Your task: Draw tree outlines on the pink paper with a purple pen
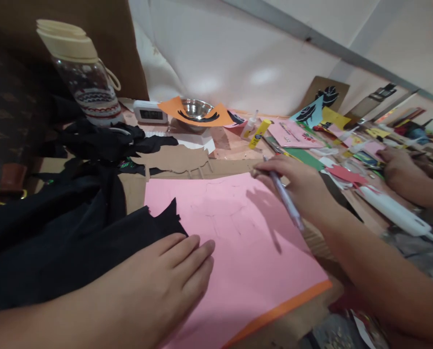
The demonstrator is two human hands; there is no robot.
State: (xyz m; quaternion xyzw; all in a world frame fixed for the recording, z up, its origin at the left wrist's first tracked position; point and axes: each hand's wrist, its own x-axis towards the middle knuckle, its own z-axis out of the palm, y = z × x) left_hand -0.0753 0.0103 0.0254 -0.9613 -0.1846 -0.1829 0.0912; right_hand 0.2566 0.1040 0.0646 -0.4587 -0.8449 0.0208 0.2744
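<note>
A pink sheet of paper [245, 271] with faint pencil-like lines lies in front of me, an orange edge showing from underneath. My left hand [165, 278] rests flat across its left side, fingers stretched out, over the tip of a black cloth [125, 242] with a jagged end. Above the upper right edge of the paper, my right hand [300, 186] is closed around a light-coloured pen [286, 201]. The pen slants with its lower end toward me. Whether its far tip touches the paper I cannot tell.
Behind the paper are cut cardboard [176, 162], a metal bowl [196, 109] under orange paper, a digital clock [150, 112] and a yellow glue stick [260, 134]. A bottle [85, 77] stands back left. Right are a white glue gun [394, 211] and another person's hand [401, 169].
</note>
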